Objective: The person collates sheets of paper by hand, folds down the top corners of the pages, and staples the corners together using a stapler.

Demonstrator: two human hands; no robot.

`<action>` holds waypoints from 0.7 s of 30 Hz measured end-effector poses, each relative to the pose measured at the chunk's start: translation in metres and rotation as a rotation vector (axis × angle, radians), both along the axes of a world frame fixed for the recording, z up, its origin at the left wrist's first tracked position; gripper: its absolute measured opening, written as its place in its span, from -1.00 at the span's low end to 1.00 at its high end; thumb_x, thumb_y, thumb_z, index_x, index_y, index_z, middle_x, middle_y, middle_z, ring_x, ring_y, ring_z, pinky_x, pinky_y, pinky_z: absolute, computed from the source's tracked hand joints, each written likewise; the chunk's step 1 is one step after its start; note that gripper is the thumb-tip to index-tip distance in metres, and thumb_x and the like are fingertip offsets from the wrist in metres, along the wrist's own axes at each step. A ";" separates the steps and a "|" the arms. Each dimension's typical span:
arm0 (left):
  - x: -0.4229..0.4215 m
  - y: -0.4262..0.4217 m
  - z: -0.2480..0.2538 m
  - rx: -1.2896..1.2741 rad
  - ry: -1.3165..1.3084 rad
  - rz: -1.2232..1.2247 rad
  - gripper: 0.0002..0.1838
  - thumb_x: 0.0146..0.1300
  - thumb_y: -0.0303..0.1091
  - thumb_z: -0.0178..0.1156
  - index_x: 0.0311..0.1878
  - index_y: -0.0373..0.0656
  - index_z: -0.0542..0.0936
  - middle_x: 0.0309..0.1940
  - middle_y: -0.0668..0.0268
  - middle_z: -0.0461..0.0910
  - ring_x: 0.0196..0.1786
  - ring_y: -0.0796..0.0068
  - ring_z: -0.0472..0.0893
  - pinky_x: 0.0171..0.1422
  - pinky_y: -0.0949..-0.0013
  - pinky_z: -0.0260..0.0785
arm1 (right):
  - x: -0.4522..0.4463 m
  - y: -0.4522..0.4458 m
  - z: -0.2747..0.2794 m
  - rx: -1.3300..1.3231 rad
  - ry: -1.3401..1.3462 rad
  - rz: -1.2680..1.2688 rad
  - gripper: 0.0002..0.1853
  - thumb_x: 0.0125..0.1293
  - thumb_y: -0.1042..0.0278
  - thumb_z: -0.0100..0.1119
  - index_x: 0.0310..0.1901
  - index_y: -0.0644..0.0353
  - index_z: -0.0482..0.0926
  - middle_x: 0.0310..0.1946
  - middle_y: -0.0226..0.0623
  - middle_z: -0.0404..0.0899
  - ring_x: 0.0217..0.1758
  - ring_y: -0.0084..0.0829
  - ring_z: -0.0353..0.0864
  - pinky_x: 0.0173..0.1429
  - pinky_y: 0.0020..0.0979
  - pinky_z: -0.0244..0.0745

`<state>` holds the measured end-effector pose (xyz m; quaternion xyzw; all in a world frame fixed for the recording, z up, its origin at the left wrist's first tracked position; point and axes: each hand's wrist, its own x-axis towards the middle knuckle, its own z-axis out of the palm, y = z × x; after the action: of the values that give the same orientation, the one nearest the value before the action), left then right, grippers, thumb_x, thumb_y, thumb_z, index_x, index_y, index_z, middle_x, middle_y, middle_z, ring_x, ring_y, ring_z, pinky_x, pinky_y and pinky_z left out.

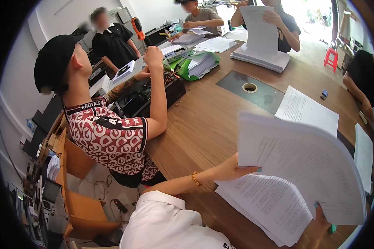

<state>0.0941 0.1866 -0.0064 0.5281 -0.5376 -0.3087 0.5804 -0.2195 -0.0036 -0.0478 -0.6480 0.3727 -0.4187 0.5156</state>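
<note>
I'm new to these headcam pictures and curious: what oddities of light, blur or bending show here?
Head view: a dark rounded border and wide-lens bending, the white wall leaning at left; head view: glare washing out the bright doorway behind the red plastic stool; head view: fine print on the raised white paper sheets too soft to read.

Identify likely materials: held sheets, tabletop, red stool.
Held sheets: matte white paper; printed, bending in a curve.
Tabletop: wood or wood-look laminate, satin; brown grain lines show.
Red stool: probably plastic, smooth finish; uniform bright color, though painted metal is possible.
</note>
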 end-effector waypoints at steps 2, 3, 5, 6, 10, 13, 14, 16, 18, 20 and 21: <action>-0.003 0.001 0.001 0.025 0.022 0.007 -0.71 0.21 -0.51 0.17 0.01 -0.26 0.49 -0.08 0.26 0.51 0.00 0.46 0.47 0.07 0.38 0.35 | -0.002 0.000 -0.004 0.028 -0.011 -0.012 -0.61 0.05 0.69 0.19 -0.02 0.47 0.46 -0.07 -0.15 0.52 -0.07 -0.41 0.51 0.01 -0.45 0.41; -0.004 -0.002 0.001 0.003 0.000 0.022 -0.72 0.20 -0.53 0.17 0.00 -0.25 0.50 -0.09 0.26 0.51 -0.01 0.44 0.47 0.07 0.38 0.35 | -0.002 0.000 -0.005 0.032 -0.016 -0.014 -0.61 0.05 0.69 0.18 -0.02 0.47 0.45 -0.07 -0.15 0.52 -0.07 -0.41 0.51 0.01 -0.45 0.42; -0.003 -0.005 0.002 -0.020 -0.025 0.039 -0.73 0.19 -0.54 0.17 -0.02 -0.25 0.51 -0.09 0.25 0.51 -0.02 0.43 0.48 0.07 0.38 0.35 | -0.003 -0.003 -0.008 0.035 -0.029 -0.028 -0.61 0.05 0.70 0.17 -0.01 0.47 0.45 -0.08 -0.15 0.53 -0.08 -0.40 0.52 0.00 -0.45 0.42; -0.002 -0.005 0.001 0.010 -0.027 0.021 -0.74 0.18 -0.55 0.17 -0.03 -0.25 0.51 -0.11 0.25 0.51 -0.02 0.43 0.48 0.07 0.38 0.35 | -0.004 -0.005 -0.008 0.039 -0.034 -0.032 -0.61 0.06 0.70 0.17 -0.01 0.47 0.45 -0.08 -0.14 0.53 -0.08 -0.40 0.52 -0.01 -0.45 0.42; 0.002 -0.002 0.005 0.142 -0.021 -0.041 -0.73 0.16 -0.58 0.17 -0.04 -0.25 0.51 -0.12 0.22 0.52 -0.02 0.43 0.48 0.06 0.36 0.35 | -0.006 -0.005 -0.008 0.056 -0.039 -0.038 -0.53 0.08 0.66 0.18 0.07 0.47 0.36 -0.02 -0.09 0.48 -0.01 -0.34 0.49 0.04 -0.41 0.41; -0.001 -0.003 0.005 0.053 -0.073 0.013 -0.74 0.16 -0.60 0.16 -0.05 -0.27 0.51 -0.15 0.23 0.53 -0.05 0.45 0.49 0.03 0.36 0.37 | -0.010 -0.003 -0.008 0.071 -0.037 -0.025 -0.45 0.10 0.62 0.20 0.14 0.47 0.26 0.05 -0.04 0.42 0.05 -0.28 0.45 0.10 -0.37 0.39; -0.001 -0.003 0.008 0.053 -0.073 0.013 -0.74 0.16 -0.60 0.16 -0.05 -0.27 0.51 -0.15 0.23 0.53 -0.05 0.45 0.49 0.03 0.36 0.37 | -0.010 -0.003 -0.007 0.079 -0.041 -0.023 -0.42 0.11 0.60 0.21 0.17 0.47 0.23 0.08 -0.03 0.40 0.07 -0.26 0.44 0.12 -0.36 0.39; -0.001 -0.001 0.014 0.087 -0.056 0.015 -0.75 0.16 -0.61 0.15 -0.07 -0.28 0.53 -0.17 0.24 0.55 -0.08 0.42 0.51 0.01 0.35 0.38 | -0.011 -0.004 -0.006 0.110 -0.044 -0.013 -0.36 0.12 0.57 0.22 0.22 0.47 0.17 0.12 0.01 0.36 0.12 -0.22 0.42 0.15 -0.33 0.38; -0.004 0.000 0.007 0.053 -0.044 0.060 -0.76 0.16 -0.61 0.16 -0.07 -0.28 0.53 -0.17 0.24 0.56 -0.09 0.42 0.52 0.01 0.36 0.39 | -0.012 -0.006 -0.006 0.156 -0.047 0.019 -0.30 0.14 0.54 0.24 0.27 0.47 0.11 0.17 0.04 0.32 0.16 -0.18 0.39 0.19 -0.30 0.37; -0.003 0.000 0.003 0.010 -0.040 0.105 -0.76 0.16 -0.61 0.16 -0.08 -0.28 0.54 -0.17 0.25 0.57 -0.10 0.42 0.53 0.01 0.36 0.40 | -0.021 -0.018 -0.021 0.015 0.039 0.119 -0.30 0.14 0.49 0.26 0.26 0.48 0.15 0.16 0.09 0.32 0.15 -0.13 0.40 0.17 -0.26 0.39; -0.001 0.000 0.002 0.024 -0.049 0.080 -0.75 0.15 -0.61 0.17 -0.08 -0.27 0.54 -0.16 0.25 0.58 -0.10 0.43 0.53 0.01 0.36 0.40 | -0.030 -0.028 -0.036 -0.145 0.113 0.177 -0.34 0.13 0.44 0.27 0.23 0.49 0.22 0.13 0.12 0.34 0.12 -0.10 0.42 0.12 -0.24 0.42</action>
<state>0.0929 0.1867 -0.0040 0.5634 -0.5266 -0.2784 0.5725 -0.2492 -0.0315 -0.0841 -0.7364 0.3113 -0.3602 0.4807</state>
